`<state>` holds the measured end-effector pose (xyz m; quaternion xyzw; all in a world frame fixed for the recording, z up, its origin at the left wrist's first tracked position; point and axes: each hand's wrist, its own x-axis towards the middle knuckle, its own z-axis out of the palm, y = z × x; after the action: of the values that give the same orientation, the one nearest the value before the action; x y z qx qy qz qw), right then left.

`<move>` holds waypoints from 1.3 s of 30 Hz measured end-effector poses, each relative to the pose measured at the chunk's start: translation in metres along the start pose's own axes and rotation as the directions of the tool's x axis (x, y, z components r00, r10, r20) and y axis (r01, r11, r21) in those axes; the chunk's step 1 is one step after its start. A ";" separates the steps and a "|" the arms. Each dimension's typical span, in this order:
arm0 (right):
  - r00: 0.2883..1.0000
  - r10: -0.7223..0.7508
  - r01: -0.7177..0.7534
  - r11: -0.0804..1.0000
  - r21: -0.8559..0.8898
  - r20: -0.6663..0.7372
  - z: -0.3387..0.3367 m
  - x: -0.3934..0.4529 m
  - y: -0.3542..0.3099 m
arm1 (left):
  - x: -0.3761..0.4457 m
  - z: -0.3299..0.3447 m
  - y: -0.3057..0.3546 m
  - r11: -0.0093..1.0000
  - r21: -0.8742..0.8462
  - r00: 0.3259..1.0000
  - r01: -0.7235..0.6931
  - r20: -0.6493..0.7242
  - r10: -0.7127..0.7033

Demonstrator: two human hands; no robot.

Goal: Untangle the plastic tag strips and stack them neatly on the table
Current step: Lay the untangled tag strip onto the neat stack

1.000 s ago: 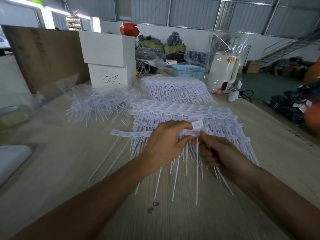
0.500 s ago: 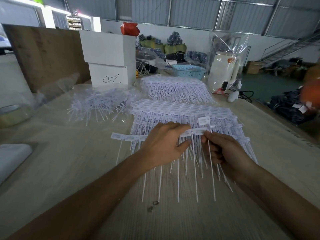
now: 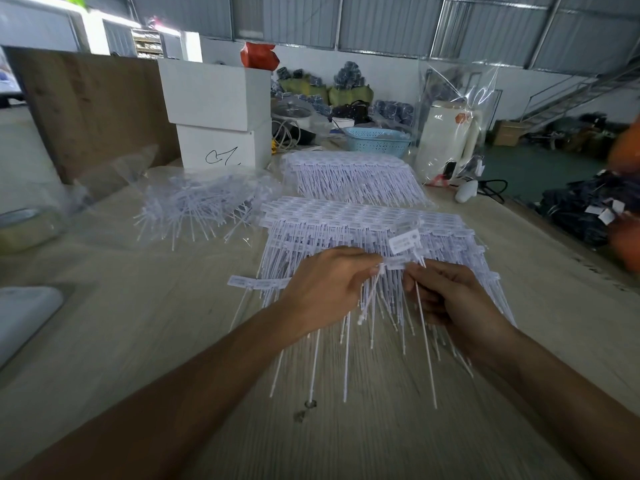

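Left hand (image 3: pixel 327 289): we see it pinching a tag strip (image 3: pixel 398 263).
Right hand (image 3: pixel 450 299): pinches the same strip; curled fingers partly hidden.
Stack (image 3: pixel 363 220): near edge covered by hands.
Printing: unreadable.

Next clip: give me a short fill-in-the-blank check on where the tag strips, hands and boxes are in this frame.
1. The left hand and right hand both pinch one strip of ____ tags.
2. The tangled pile lies on clear plastic to the ____ of the near neat stack.
3. The white boxes are stacked ____ high.
4. The basket behind the far stack is ____ in colour.

Missing words: white; left; two; blue
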<state>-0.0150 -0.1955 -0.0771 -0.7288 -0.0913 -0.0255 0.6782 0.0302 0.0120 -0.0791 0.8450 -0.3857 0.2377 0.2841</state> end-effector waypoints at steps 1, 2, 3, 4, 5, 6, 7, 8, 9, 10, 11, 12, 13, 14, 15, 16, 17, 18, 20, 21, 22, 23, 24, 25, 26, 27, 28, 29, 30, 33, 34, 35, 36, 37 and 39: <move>1.000 -0.003 0.003 1.000 -0.001 0.005 0.000 0.000 0.000 | 0.000 0.000 0.000 1.000 -0.011 1.000 0.002 0.003 -0.002; 1.000 -0.005 0.005 1.000 0.000 0.009 0.000 0.000 0.000 | 0.000 0.001 -0.001 1.000 -0.025 1.000 0.004 0.010 -0.003; 1.000 -0.005 0.005 1.000 0.005 0.011 0.000 0.000 0.000 | 0.001 0.000 -0.001 0.999 -0.041 1.000 0.008 0.020 -0.007; 1.000 -0.005 0.005 1.000 0.015 0.014 0.000 0.000 0.000 | 0.001 0.001 -0.002 0.998 -0.057 0.999 0.015 0.033 -0.013; 1.000 -0.006 0.005 1.000 0.025 0.016 -0.001 0.000 0.000 | 0.002 0.001 -0.003 0.997 -0.071 0.999 0.023 0.041 -0.021; 1.000 -0.005 0.004 0.999 0.032 0.019 -0.001 0.000 0.000 | 0.002 0.001 -0.004 0.996 -0.081 0.998 0.036 0.045 -0.032; 1.000 -0.003 0.002 0.999 0.037 0.020 -0.001 0.000 0.000 | 0.002 0.002 -0.004 0.994 -0.094 0.998 0.051 0.046 -0.047; 1.000 0.000 -0.001 0.999 0.042 0.021 -0.001 0.001 0.000 | 0.002 0.002 -0.005 0.991 -0.116 0.997 0.066 0.043 -0.061; 1.000 0.002 -0.003 0.999 0.047 0.022 -0.001 0.001 0.001 | 0.002 0.003 -0.005 0.987 -0.145 0.997 0.070 0.031 -0.066; 1.000 0.002 -0.003 0.999 0.053 0.024 -0.002 0.001 0.001 | 0.001 0.003 -0.005 0.983 -0.173 0.998 0.063 0.008 -0.063; 1.000 0.000 -0.002 0.998 0.058 0.027 -0.002 0.001 0.001 | 0.001 0.003 -0.005 0.980 -0.190 0.998 0.057 -0.019 -0.062; 1.000 -0.002 0.000 0.998 0.061 0.028 -0.002 0.001 0.001 | 0.001 0.003 -0.004 0.977 -0.204 0.997 0.062 -0.040 -0.072; 1.000 -0.003 0.001 0.998 0.061 0.027 -0.002 0.001 0.001 | 0.001 0.004 -0.004 0.973 -0.217 0.995 0.078 -0.050 -0.090; 1.000 -0.004 0.002 0.998 0.060 0.026 -0.002 0.001 0.001 | 0.001 0.005 -0.005 0.967 -0.234 0.992 0.097 -0.051 -0.112; 1.000 -0.005 0.003 0.998 0.059 0.023 -0.001 0.001 0.001 | 0.001 0.005 -0.006 0.961 -0.251 0.990 0.118 -0.045 -0.134; 1.000 -0.006 0.004 0.998 0.059 0.021 -0.001 0.001 0.001 | 0.002 0.006 -0.006 0.952 -0.270 0.987 0.142 -0.031 -0.156; 1.000 -0.008 0.006 0.998 0.057 0.018 -0.001 0.001 0.001 | 0.002 0.006 -0.006 0.940 -0.298 0.984 0.167 -0.013 -0.179; 1.000 -0.010 0.010 0.999 0.050 0.013 0.000 0.001 0.000 | 0.003 0.006 -0.005 0.920 -0.342 0.979 0.192 0.009 -0.202; 1.000 -0.017 0.017 0.999 0.030 0.005 0.001 0.000 -0.001 | 0.004 0.004 -0.004 0.860 -0.456 0.971 0.230 0.045 -0.236; 1.000 -0.018 0.018 1.000 0.023 0.001 0.002 -0.001 -0.001 | 0.005 0.003 -0.004 0.836 -0.493 0.968 0.240 0.057 -0.244; 1.000 -0.017 0.017 1.000 0.019 -0.006 0.004 -0.002 -0.001 | 0.005 0.003 -0.004 0.827 -0.507 0.968 0.243 0.065 -0.244; 1.000 -0.012 0.012 1.000 0.017 -0.016 0.005 -0.002 0.000 | 0.005 0.002 -0.004 0.828 -0.507 0.969 0.238 0.067 -0.238; 1.000 -0.002 0.003 1.000 0.019 -0.026 0.007 -0.002 0.001 | 0.005 0.002 -0.005 0.832 -0.504 0.971 0.231 0.068 -0.229; 0.999 0.012 -0.011 1.000 0.026 -0.037 0.009 -0.001 0.001 | 0.005 0.002 -0.006 0.834 -0.503 0.973 0.227 0.073 -0.221; 0.998 0.028 -0.027 0.999 0.036 -0.047 0.010 -0.001 0.002 | 0.005 0.002 -0.006 0.833 -0.505 0.973 0.227 0.082 -0.216; 0.998 0.043 -0.040 0.998 0.048 -0.053 0.010 0.000 0.001 | 0.004 0.002 -0.007 0.838 -0.499 0.975 0.222 0.084 -0.208; 0.997 0.055 -0.051 0.996 0.066 -0.051 0.009 0.002 0.001 | 0.004 0.001 -0.007 0.857 -0.474 0.978 0.205 0.072 -0.194; 0.997 0.065 -0.061 0.994 0.093 -0.039 0.008 0.003 0.001 | 0.004 0.001 -0.007 0.885 -0.432 0.985 0.170 0.051 -0.164; 0.997 0.072 -0.068 0.990 0.127 -0.022 0.006 0.003 0.000 | 0.004 0.001 -0.007 0.915 -0.385 0.992 0.123 0.027 -0.122; 0.997 0.080 -0.082 0.979 0.189 0.018 0.002 0.004 0.002 | 0.002 -0.001 -0.007 0.967 -0.254 1.000 -0.002 -0.008 0.000; 0.996 0.087 -0.091 0.980 0.174 0.030 0.000 0.003 0.003 | 0.002 -0.002 -0.007 0.979 -0.201 1.000 -0.026 -0.004 0.026; 0.995 0.094 -0.099 0.984 0.145 0.041 -0.001 0.003 0.004 | 0.001 -0.002 -0.008 0.989 -0.139 0.999 -0.049 0.003 0.049; 0.994 0.098 -0.104 0.988 0.111 0.053 -0.002 0.003 0.004 | 0.001 -0.003 -0.008 0.995 -0.078 0.998 -0.067 0.013 0.068; 0.992 0.103 -0.108 0.991 0.077 0.066 -0.002 0.002 0.004 | 0.001 -0.005 -0.008 0.996 -0.027 0.996 -0.083 0.028 0.084; 0.990 0.120 -0.121 0.993 0.008 0.079 -0.003 0.002 0.002 | 0.001 -0.008 -0.009 0.993 0.038 0.992 -0.111 0.057 0.109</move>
<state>-0.0125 -0.1983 -0.0788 -0.7291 -0.0737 0.0444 0.6790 0.0366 0.0216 -0.0751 0.8344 -0.4343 0.2375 0.2423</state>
